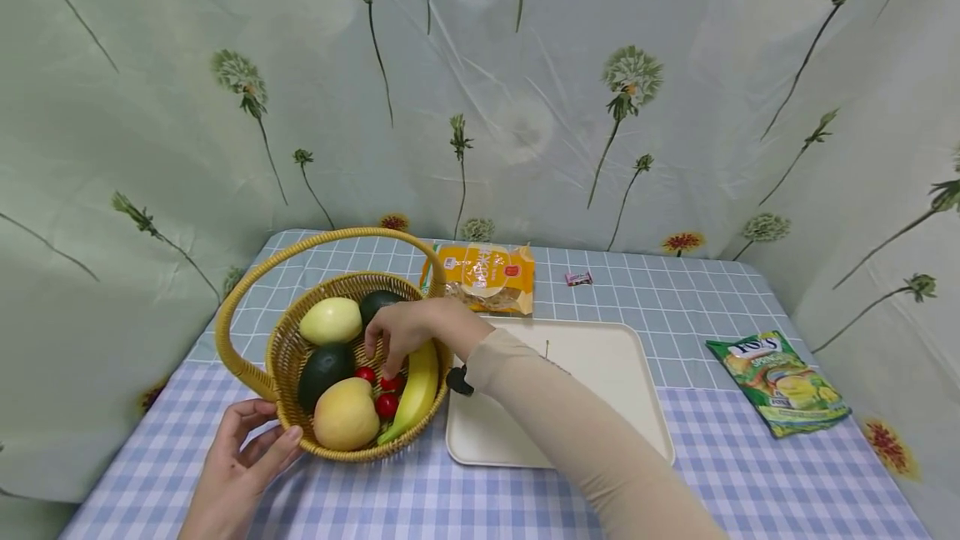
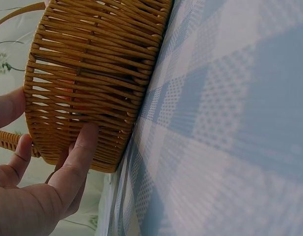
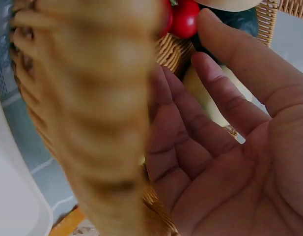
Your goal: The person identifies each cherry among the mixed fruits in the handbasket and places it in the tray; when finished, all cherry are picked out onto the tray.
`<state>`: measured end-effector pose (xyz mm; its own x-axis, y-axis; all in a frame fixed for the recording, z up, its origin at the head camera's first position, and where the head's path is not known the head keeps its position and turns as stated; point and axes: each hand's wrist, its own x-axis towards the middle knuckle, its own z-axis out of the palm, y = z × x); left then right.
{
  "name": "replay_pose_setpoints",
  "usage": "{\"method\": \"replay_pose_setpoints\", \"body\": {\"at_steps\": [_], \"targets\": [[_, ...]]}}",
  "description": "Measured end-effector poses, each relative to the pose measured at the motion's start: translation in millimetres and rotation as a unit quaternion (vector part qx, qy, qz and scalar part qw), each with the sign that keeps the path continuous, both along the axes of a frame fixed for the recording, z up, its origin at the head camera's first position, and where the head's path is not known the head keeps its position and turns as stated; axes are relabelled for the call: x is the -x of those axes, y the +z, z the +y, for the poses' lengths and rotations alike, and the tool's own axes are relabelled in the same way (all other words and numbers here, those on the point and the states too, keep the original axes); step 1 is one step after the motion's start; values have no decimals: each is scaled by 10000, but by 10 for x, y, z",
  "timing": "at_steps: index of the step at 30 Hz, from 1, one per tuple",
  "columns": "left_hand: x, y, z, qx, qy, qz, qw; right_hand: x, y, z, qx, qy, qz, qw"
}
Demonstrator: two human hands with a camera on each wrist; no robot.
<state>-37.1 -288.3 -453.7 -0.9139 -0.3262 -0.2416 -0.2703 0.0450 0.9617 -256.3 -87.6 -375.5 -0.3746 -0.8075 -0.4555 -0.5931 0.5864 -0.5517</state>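
Note:
A yellow wicker basket (image 1: 360, 454) with a tall handle stands on the left of the table. It holds a banana (image 1: 417, 394), a yellow peach-like fruit (image 1: 347, 415), a pale yellow-green fruit (image 1: 331, 321), dark green avocado-like fruits (image 1: 326, 375) and several small round red fruits (image 1: 386, 405). My right hand (image 1: 405, 332) reaches into the basket, a fingertip right at a red fruit (image 3: 184, 18); its palm is bare in the right wrist view. From outside, my left hand (image 1: 243, 452) touches the basket's near-left side, one extended finger (image 2: 82, 142) against the woven wall.
A cream tray (image 1: 645, 407) lies right of the basket, partly under my right forearm. Behind it are an orange food packet (image 1: 487, 273) and a small wrapped candy (image 1: 578, 279). A green snack bag (image 1: 780, 382) lies at the far right. A patterned curtain hangs behind the table.

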Motion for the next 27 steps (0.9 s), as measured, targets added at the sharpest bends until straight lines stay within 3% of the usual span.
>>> {"method": "replay_pose_setpoints", "body": {"at_steps": [10,20,27], "targets": [[18,24,22,55,38,-125,9999,-10,-3,-25,-65,-20,-251,9997],[22,28,13,-41,29,-260,9996,-29,95,-85,-480,27,6,9988],[17,22,16,20,2,-124,9999,-56,154,-144,-936,170,205,9953]]}}
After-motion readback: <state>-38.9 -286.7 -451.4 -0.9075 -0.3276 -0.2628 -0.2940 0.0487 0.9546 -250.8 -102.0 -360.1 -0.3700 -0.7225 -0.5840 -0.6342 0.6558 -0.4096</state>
